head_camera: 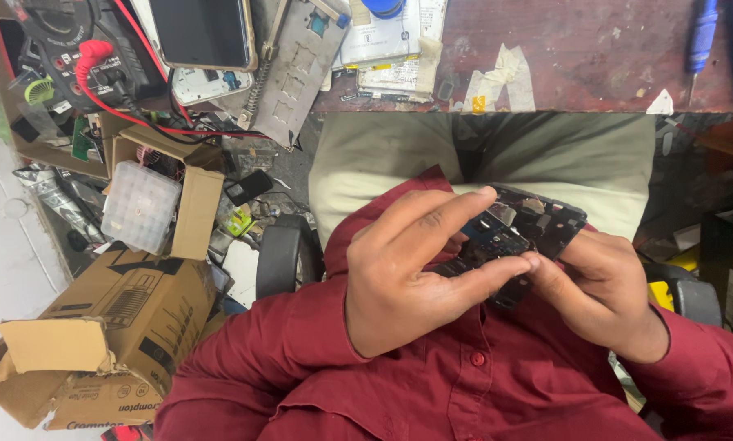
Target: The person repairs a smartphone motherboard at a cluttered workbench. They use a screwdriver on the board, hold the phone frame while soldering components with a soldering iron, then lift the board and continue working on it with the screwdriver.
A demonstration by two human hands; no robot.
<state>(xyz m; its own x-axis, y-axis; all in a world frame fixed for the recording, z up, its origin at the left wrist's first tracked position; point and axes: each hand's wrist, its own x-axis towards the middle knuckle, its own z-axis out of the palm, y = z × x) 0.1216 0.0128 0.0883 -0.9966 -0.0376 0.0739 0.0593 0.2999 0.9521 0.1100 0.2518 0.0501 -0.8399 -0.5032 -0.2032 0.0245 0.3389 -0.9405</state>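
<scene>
I hold an opened black phone (546,222) with its back off and its blue-grey circuit board exposed, above my lap. My left hand (411,273) covers its left part, forefinger stretched over the top and thumb pressed on the board. My right hand (603,286) grips the phone's lower right edge from beneath, its thumb meeting my left thumb at the board. Most of the phone's left half is hidden behind my left hand. Red shirt sleeves run down to the bottom edge.
A brown workbench (579,49) spans the top, carrying a phone with a dark screen (199,33), a meter with red leads (81,49), a metal plate (297,69), tape scraps and a blue screwdriver (701,33). Cardboard boxes (113,327) and a clear plastic case (140,206) lie left.
</scene>
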